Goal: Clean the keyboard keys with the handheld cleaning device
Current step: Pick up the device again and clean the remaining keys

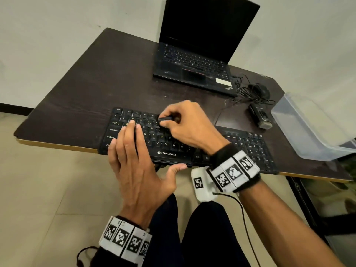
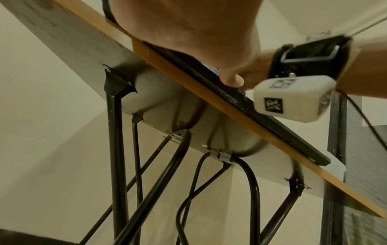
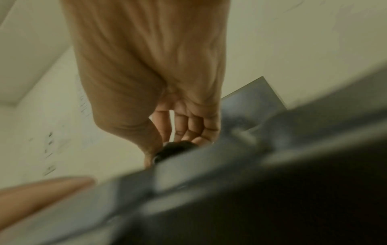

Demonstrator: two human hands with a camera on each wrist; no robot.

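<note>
A black Zebronics keyboard [image 1: 167, 154] lies at the front edge of the dark table [image 1: 92, 79]. My left hand [image 1: 133, 151] lies flat on its left half, fingers straight over the keys and thumb against the front edge [image 2: 232, 79]. My right hand [image 1: 185, 124] pinches a small black cleaning device [image 1: 165, 118], whose tip sits on the number row near the upper middle keys. In the right wrist view the dark device [image 3: 176, 149] shows between the curled fingers, and the blurred keyboard [image 3: 251, 174] fills the lower part.
An open black laptop [image 1: 198, 60] stands at the back of the table. A black mouse [image 1: 259, 91] with tangled cable, a small black gadget [image 1: 260, 116] and a clear plastic tub [image 1: 312, 130] lie to the right. Black folding legs [image 2: 117, 149] run under the tabletop.
</note>
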